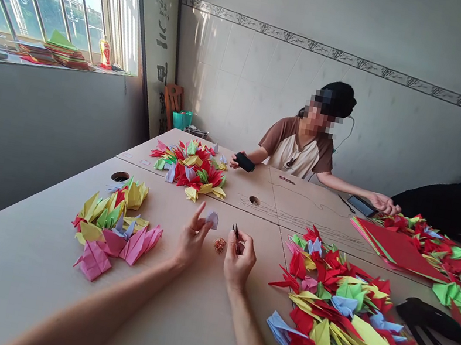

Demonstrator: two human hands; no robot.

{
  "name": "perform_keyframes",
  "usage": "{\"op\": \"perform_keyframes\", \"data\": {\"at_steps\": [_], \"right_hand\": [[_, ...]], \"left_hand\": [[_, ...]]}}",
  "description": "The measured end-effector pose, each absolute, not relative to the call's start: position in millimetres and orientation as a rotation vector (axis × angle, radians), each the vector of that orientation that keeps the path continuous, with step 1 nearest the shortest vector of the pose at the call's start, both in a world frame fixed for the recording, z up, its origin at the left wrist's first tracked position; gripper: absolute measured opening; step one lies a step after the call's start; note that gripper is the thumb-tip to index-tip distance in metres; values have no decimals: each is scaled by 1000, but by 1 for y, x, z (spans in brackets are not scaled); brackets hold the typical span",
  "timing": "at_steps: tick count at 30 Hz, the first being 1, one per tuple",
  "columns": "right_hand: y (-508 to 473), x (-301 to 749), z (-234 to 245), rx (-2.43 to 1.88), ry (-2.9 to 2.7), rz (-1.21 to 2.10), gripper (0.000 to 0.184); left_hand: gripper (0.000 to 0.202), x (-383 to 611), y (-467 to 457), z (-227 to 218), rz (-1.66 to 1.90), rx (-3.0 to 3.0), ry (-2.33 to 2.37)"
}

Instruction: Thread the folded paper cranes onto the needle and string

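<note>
Left hand, partly open, has a small pale-blue folded paper piece at its thumb, grip unconfirmed, while right hand pinches dark tweezers tips-up, apparently to keep them within reach of the piece, above a copper-coloured tuft on the counter.

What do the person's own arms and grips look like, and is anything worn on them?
The left grip and right grip are bare hands, with no gloves, rings or bracelets visible. The left forearm and right forearm are bare too, with no sleeve, watch or cable in view.
</note>
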State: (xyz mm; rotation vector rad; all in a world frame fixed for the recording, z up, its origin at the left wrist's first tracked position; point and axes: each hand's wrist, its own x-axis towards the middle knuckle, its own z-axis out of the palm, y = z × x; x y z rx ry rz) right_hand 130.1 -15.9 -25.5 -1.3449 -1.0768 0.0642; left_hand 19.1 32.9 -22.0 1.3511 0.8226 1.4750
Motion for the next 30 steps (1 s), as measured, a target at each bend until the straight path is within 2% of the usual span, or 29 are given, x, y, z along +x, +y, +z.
{"op": "perform_keyframes", "data": {"at_steps": [2, 5, 7, 18, 30], "right_hand": [[-16, 129, -26, -1322, -1087, 140, 33], [-16, 128, -27, -1297, -1157, 237, 34], [-15, 127, -28, -1307, -1203, 241, 32], [-12, 131, -36, -1313, -1220, 316, 24], [-14, 125, -26, -1257, -1046, 440, 31]], "left_hand": [[45, 19, 32, -20, 1445, 1326, 758], [26, 19, 30, -17, 1371, 1310, 706], [22, 20, 27, -15, 1331, 1277, 680], [25, 23, 22, -12, 1176, 1265, 578], [28, 19, 25, -3, 1253, 1314, 672]]}}
